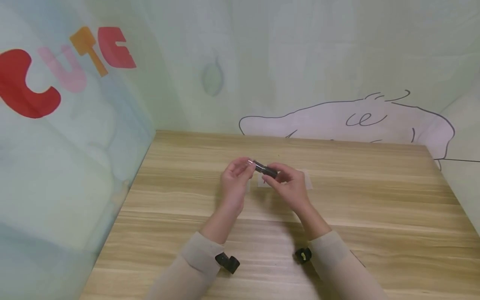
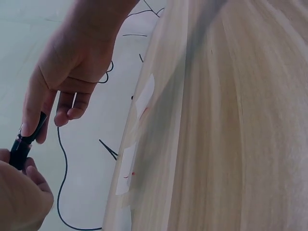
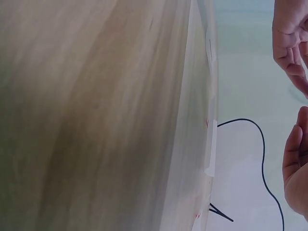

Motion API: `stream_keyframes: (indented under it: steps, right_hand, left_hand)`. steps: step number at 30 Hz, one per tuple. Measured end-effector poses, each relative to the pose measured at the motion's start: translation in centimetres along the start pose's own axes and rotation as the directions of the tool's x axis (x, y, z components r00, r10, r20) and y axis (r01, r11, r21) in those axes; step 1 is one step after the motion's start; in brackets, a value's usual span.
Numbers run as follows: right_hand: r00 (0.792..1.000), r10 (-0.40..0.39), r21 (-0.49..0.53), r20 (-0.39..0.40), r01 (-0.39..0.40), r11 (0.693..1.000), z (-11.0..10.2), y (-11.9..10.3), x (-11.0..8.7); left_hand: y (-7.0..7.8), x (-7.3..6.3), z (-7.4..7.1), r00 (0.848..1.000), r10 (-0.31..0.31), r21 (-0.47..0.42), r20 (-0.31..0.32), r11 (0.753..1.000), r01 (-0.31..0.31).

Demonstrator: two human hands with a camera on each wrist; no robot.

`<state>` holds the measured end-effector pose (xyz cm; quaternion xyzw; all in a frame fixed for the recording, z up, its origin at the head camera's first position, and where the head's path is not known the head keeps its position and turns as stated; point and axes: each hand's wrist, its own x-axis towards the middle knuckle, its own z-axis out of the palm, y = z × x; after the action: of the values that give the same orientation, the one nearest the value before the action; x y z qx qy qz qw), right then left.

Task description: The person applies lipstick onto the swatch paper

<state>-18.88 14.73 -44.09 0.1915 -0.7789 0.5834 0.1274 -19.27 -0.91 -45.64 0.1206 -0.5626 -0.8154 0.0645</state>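
Both hands meet above the far middle of the wooden table, with a small black tube (image 1: 265, 169) between them. It is slim and lipstick-like, has a shiny band partway along, and slants down to the right in the head view. My left hand (image 1: 236, 179) pinches its clear, glossy end between thumb and fingers. The darker end is pinched by my right hand (image 1: 290, 183). In the left wrist view the tube (image 2: 20, 151) bridges the two hands at the left edge. The right wrist view shows only parts of the hands; the tube is out of it.
White paper pieces (image 1: 308, 179) with red marks lie on the wooden table (image 1: 180, 233) beneath the hands. A printed cloth backdrop (image 1: 180, 75) rises behind the table and along its left side. Small black devices (image 1: 227, 262) sit at both sleeve cuffs.
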Motion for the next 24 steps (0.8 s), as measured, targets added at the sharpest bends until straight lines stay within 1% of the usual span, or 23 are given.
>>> stream_keyframes:
  steps: [3,8,15,20,24]
  right_hand:
    - [1.000,0.008,0.000,-0.008,-0.008,1.000,0.02,0.01,-0.04]
    - [1.000,-0.001,0.005,-0.020,0.001,1.000,0.00,-0.02,-0.07]
    - [0.999,-0.003,-0.018,-0.037,0.003,1.000,0.17,-0.28,-0.02]
    - [0.999,0.009,-0.006,-0.047,-0.009,1.000,0.45,-0.40,0.05]
    - [0.999,0.013,0.002,-0.039,-0.013,1.000,0.47,-0.38,-0.06]
  left_hand:
    - [-0.07,-0.35,0.13,1.000,0.028,0.014,0.008,1.000,-0.028]
    - [0.01,-0.76,0.23,0.999,0.049,0.024,0.021,0.998,-0.049]
    - [-0.16,-0.91,0.36,0.997,0.078,0.021,0.004,0.997,-0.078]
    - [-0.34,-0.95,0.32,0.995,0.097,0.007,0.015,0.995,-0.097]
    - [-0.33,-0.93,0.20,0.990,0.138,0.051,0.034,0.989,-0.140]
